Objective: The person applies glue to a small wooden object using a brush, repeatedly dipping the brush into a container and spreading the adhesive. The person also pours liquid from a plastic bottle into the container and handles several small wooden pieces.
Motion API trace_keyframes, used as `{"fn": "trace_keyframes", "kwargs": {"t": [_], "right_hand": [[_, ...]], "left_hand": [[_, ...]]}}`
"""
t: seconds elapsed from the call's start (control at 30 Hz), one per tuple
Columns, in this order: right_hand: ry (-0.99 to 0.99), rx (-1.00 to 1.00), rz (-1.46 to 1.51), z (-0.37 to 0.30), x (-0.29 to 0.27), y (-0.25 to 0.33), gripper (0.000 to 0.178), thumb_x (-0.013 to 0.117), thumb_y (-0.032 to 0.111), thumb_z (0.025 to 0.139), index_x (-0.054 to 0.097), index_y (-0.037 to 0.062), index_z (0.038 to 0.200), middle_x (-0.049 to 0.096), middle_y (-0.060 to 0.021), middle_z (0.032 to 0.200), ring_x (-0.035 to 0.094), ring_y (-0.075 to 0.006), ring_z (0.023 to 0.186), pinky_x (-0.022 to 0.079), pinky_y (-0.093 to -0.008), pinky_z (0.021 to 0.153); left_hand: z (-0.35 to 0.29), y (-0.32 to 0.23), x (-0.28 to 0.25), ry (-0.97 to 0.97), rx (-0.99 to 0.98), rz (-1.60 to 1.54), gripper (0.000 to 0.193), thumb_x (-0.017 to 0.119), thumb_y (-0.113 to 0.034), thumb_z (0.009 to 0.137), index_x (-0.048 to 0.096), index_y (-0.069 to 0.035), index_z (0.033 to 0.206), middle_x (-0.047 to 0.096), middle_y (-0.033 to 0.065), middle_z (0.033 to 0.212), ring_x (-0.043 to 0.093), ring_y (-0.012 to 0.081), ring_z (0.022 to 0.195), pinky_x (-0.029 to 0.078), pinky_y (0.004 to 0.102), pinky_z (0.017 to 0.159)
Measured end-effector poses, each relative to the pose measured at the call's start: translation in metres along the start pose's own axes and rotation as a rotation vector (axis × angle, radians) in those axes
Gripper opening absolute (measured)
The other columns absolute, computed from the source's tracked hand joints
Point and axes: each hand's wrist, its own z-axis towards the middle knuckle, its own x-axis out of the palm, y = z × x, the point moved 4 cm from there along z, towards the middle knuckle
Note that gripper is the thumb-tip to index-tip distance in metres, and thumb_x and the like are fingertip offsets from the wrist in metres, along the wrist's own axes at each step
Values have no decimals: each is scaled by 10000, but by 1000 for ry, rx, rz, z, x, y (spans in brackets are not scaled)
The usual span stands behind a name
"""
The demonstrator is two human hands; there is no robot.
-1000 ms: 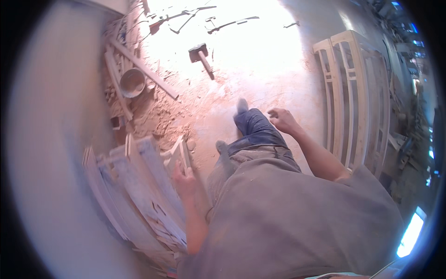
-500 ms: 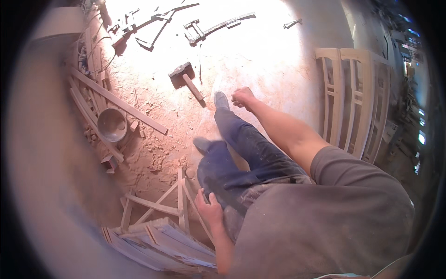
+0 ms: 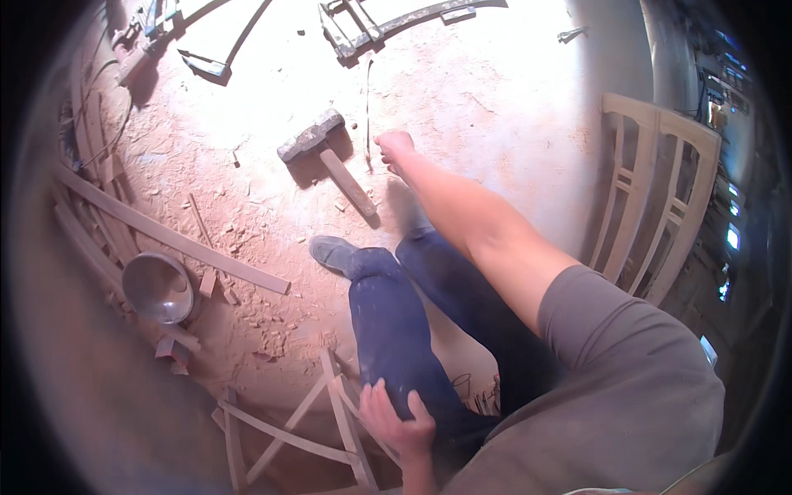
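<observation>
On the dusty ground ahead lies a sledgehammer with a worn metal head and a short wooden handle. My right hand is stretched forward above the floor, just right of the hammer and apart from it. Its fingers are curled in, and nothing shows in them. Low in front of my body, my left hand hangs by my left thigh with its fingers apart and nothing held. A thin dark rod lies beyond the hammer, close to my right hand.
Metal clamps lie at the far side. To the left are a metal bowl, a long wooden strip and scattered wood chips. A wooden trestle stands near left; slatted wooden frames lean at the right.
I have stepped forward, the left foot now ahead, so the hammer and clamps appear nearer. My right hand has swung forward beside the hammer; my left hand stays low by the thigh.
</observation>
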Motion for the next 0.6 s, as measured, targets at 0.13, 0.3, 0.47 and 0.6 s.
{"fn": "trace_keyframes", "kwargs": {"t": [0.13,0.3,0.47,0.6], "right_hand": [[-109,5,31,51,43,-3,152,672,102,881,603,56,754,563,-72,649,483,-158,497,346,-340,437],[66,-193,201,18,48,-3,186,652,-7,850,613,18,669,598,-98,640,538,-173,508,416,-335,447],[254,-121,101,-93,-10,-16,39,641,6,895,671,-19,897,686,-147,807,603,-202,557,429,-325,447],[185,22,-45,-91,-35,-23,217,659,99,955,686,-3,1145,736,-176,1017,707,-276,834,547,-323,626]], "left_hand": [[12,27,-9,-34,-140,-36,476,702,-172,883,597,90,1266,640,253,1234,584,457,1163,469,550,1028],[15,38,-10,-56,-171,-78,418,701,-129,864,625,92,1212,670,230,1161,606,425,1106,485,512,1001],[-2,31,0,-72,-211,-224,366,703,-76,853,650,70,1186,695,198,1125,617,401,1084,493,496,972],[-13,33,2,-129,-255,-341,340,699,-54,847,660,64,1163,697,195,1106,626,400,1049,500,483,964]]}}
